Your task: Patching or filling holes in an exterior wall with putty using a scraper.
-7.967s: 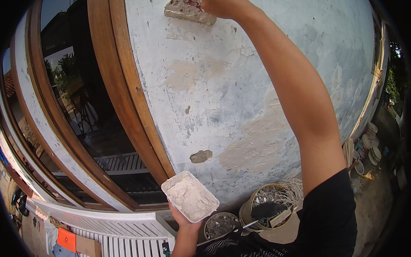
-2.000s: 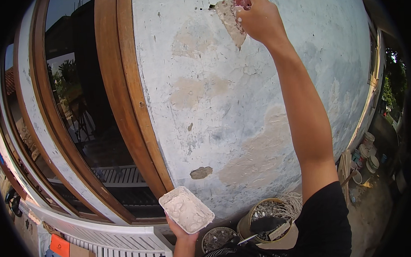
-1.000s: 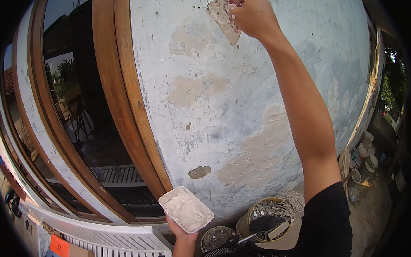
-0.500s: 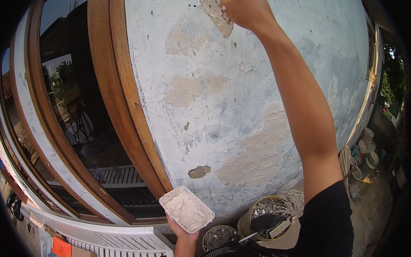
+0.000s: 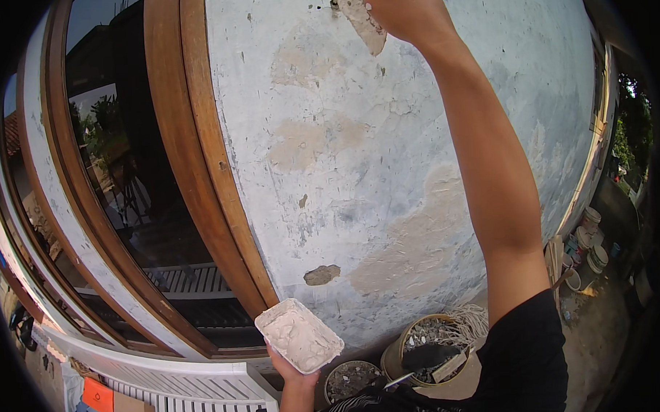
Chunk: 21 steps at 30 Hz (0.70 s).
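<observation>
High on the pale, weathered wall, my right hand is closed around a putty knife whose handle is mostly hidden. Beige putty coats its tapering blade, which lies against or very near the wall. Small dark holes show just left of the blade. Low in front of me, my left hand supports a shallow rectangular tub from beneath and the side. Soft beige putty fills the tub. Beige patches spread over the wall, and a bare chipped spot sits above the tub.
A wooden window frame with dark glass borders the wall at left. Below it stands a white slatted bench with an orange item. Pots of gravel line the wall's foot. Several buckets stand at far right.
My right hand and the putty knife have shifted slightly right along the wall. The tub in my left hand stays nearly in place.
</observation>
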Motion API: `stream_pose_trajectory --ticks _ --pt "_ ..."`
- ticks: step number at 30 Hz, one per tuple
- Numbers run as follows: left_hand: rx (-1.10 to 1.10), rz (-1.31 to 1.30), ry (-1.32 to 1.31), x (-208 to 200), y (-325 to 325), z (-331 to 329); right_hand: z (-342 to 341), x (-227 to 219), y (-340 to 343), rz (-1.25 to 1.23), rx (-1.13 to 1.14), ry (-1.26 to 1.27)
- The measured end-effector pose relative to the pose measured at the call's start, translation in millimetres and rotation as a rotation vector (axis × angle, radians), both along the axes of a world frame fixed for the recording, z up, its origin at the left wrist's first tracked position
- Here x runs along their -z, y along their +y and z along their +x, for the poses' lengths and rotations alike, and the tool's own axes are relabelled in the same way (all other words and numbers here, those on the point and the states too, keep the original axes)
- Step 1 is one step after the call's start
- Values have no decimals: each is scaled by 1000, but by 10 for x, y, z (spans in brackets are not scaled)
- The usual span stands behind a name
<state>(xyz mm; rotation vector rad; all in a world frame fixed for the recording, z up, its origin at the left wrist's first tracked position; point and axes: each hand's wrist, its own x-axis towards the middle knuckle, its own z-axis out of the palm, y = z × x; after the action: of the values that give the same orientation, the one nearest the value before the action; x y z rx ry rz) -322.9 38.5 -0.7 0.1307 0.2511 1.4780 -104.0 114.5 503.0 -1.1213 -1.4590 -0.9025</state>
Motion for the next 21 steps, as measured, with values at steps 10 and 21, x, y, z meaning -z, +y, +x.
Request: stream_pose_trajectory --ticks 10,21 --pt "7 9 10 38 38 10 9 -1 -15 -13 -14 32" --pt "2 0 14 24 12 12 -109 101 42 -32 18 -42"
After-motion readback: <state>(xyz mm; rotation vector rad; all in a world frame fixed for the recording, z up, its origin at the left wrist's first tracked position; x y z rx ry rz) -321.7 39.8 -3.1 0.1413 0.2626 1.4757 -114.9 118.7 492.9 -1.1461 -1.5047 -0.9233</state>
